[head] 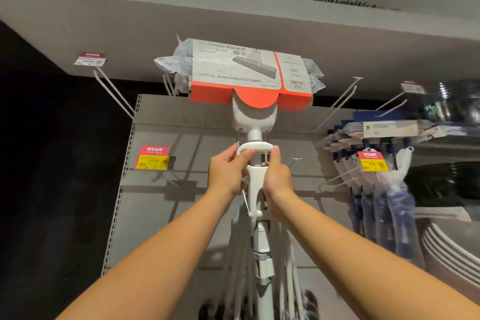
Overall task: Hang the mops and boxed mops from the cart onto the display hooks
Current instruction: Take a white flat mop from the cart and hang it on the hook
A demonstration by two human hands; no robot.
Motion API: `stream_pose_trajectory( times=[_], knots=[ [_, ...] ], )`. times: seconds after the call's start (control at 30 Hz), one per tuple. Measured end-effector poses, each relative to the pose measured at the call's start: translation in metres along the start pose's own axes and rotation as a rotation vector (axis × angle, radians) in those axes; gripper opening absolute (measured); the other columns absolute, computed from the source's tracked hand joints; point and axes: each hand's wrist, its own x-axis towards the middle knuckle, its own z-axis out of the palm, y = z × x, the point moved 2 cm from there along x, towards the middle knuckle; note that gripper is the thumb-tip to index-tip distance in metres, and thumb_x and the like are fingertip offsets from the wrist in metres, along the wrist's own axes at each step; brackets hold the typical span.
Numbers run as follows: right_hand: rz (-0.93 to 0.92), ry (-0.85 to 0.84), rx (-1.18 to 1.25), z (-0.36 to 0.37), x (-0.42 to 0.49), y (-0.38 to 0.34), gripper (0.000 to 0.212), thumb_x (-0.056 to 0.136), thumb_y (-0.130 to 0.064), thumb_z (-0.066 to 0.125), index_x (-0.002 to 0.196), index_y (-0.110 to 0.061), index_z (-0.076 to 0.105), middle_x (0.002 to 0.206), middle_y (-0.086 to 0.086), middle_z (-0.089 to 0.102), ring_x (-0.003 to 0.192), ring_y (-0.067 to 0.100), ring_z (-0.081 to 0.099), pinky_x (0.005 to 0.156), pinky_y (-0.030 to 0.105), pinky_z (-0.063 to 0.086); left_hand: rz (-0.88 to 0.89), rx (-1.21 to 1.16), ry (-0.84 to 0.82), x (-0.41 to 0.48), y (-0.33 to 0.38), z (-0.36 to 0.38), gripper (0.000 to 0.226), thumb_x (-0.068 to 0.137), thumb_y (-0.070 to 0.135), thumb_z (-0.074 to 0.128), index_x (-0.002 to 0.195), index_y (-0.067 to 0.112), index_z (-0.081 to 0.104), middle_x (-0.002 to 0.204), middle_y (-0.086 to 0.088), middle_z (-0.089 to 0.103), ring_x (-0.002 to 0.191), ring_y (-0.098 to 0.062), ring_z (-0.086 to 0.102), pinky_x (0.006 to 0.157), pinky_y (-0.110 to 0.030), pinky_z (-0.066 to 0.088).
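Both arms reach up to a white mop (255, 117) held head-up before the middle of the grey display panel (181, 215). The left grip (228, 171) curls its fingers round the left side of the mop's white loop lever (253, 182). The right grip (276, 174) clasps the right side of the same loop, so both are grasping it. The mop's head, wrapped in a grey and orange cardboard sleeve (241, 70) with clear plastic showing at both ends, sits at the panel's top edge, just under the overhanging grey board (104, 21). Whether the head rests on a hook cannot be told. A bare wire hook (114, 93) juts out near the panel's upper left corner, and more bare hooks (337, 104) stand near its upper right. A red and yellow price tag (153, 158) sits at the panel's left edge. Blue bagged mops (384, 205) hang by the right edge.
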Motion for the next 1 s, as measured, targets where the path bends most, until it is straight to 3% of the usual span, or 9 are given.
stream_pose_trajectory(
  times=[0.1, 0.2, 0.3, 0.4, 0.5, 0.63, 0.7, 0.8, 1.0],
  knots=[
    [0.003, 0.031, 0.008, -0.002, 0.023, 0.005, 0.057, 0.099, -0.053, 0.024, 0.07, -0.016, 0.055, 0.071, 0.005, 0.06, 0.072, 0.025, 0.058, 0.072, 0.032, 0.044, 0.041, -0.008, -0.011, 0.02, -0.011, 0.014, 0.017, 0.09, 0.009, 0.061, 0.096, -0.006, 0.067, 0.062, -0.009, 0.045, 0.049, -0.014, 0.035, 0.045, -0.021, 0.032],
    [-0.002, 0.056, -0.001, -0.004, 0.047, 0.009, 0.058, 0.099, -0.055, 0.023, 0.071, -0.015, 0.056, 0.073, 0.007, 0.063, 0.071, 0.025, 0.06, 0.068, 0.032, 0.047, 0.047, -0.028, -0.042, 0.04, -0.021, 0.026, 0.015, 0.09, 0.01, 0.061, 0.094, -0.002, 0.069, 0.061, -0.007, 0.048, 0.045, -0.01, 0.038, 0.042, -0.018, 0.033],
    [0.005, 0.077, 0.002, -0.005, 0.07, 0.017, 0.062, 0.096, -0.06, 0.022, 0.074, -0.016, 0.059, 0.09, 0.016, 0.07, 0.085, 0.032, 0.066, 0.085, 0.043, 0.052, 0.05, -0.058, -0.083, 0.059, -0.032, 0.04, 0.012, 0.09, 0.01, 0.061, 0.09, 0.002, 0.07, 0.053, 0.002, 0.048, 0.041, -0.007, 0.038, 0.04, -0.015, 0.034],
    [0.022, 0.099, 0.002, -0.011, 0.092, 0.024, 0.064, 0.095, -0.062, 0.022, 0.079, -0.014, 0.061, 0.095, 0.017, 0.07, 0.091, 0.034, 0.066, 0.089, 0.045, 0.052, 0.058, -0.06, -0.122, 0.075, -0.044, 0.054, 0.011, 0.09, 0.012, 0.062, 0.087, 0.004, 0.069, 0.054, 0.001, 0.045, 0.042, -0.009, 0.037, 0.043, -0.02, 0.034],
    [0.017, 0.109, 0.032, -0.018, 0.112, 0.028, 0.064, 0.094, -0.063, 0.024, 0.082, -0.013, 0.062, 0.092, 0.015, 0.069, 0.085, 0.032, 0.066, 0.084, 0.042, 0.052, 0.072, -0.062, -0.139, 0.09, -0.05, 0.068, 0.011, 0.09, 0.014, 0.063, 0.082, 0.009, 0.068, 0.055, 0.001, 0.044, 0.041, -0.009, 0.037, 0.043, -0.02, 0.035],
    [-0.045, 0.119, 0.031, -0.034, 0.134, 0.02, 0.059, 0.098, -0.057, 0.023, 0.074, -0.016, 0.058, 0.078, 0.007, 0.062, 0.069, 0.021, 0.057, 0.065, 0.031, 0.043, 0.132, -0.024, -0.13, 0.103, -0.049, 0.089, 0.012, 0.091, 0.016, 0.062, 0.081, 0.013, 0.069, 0.054, 0.003, 0.048, 0.043, -0.007, 0.038, 0.044, -0.017, 0.035],
    [-0.068, 0.107, 0.023, -0.045, 0.144, 0.017, 0.057, 0.099, -0.056, 0.022, 0.073, -0.017, 0.056, 0.08, 0.006, 0.061, 0.075, 0.023, 0.057, 0.071, 0.03, 0.042, 0.158, -0.014, -0.124, 0.106, -0.047, 0.102, 0.013, 0.091, 0.017, 0.062, 0.083, 0.011, 0.07, 0.058, -0.001, 0.049, 0.046, -0.009, 0.04, 0.047, -0.021, 0.037],
    [-0.061, 0.092, 0.019, -0.059, 0.16, 0.014, 0.063, 0.097, -0.059, 0.021, 0.089, -0.01, 0.06, 0.095, 0.013, 0.065, 0.086, 0.028, 0.061, 0.076, 0.034, 0.044, 0.143, -0.01, -0.131, 0.113, -0.045, 0.124, 0.017, 0.094, 0.019, 0.059, 0.089, 0.006, 0.069, 0.066, -0.004, 0.05, 0.05, -0.012, 0.045, 0.046, -0.024, 0.039],
    [-0.077, 0.067, 0.034, -0.084, 0.187, 0.006, 0.074, 0.094, -0.064, 0.02, 0.107, -0.004, 0.061, 0.106, 0.018, 0.066, 0.098, 0.033, 0.063, 0.093, 0.044, 0.049, 0.082, -0.162, -0.1, 0.11, -0.044, 0.166, 0.022, 0.098, 0.017, 0.053, 0.077, 0.019, 0.062, 0.068, 0.0, 0.053, 0.056, -0.012, 0.047, 0.053, -0.023, 0.045]
  ],
)
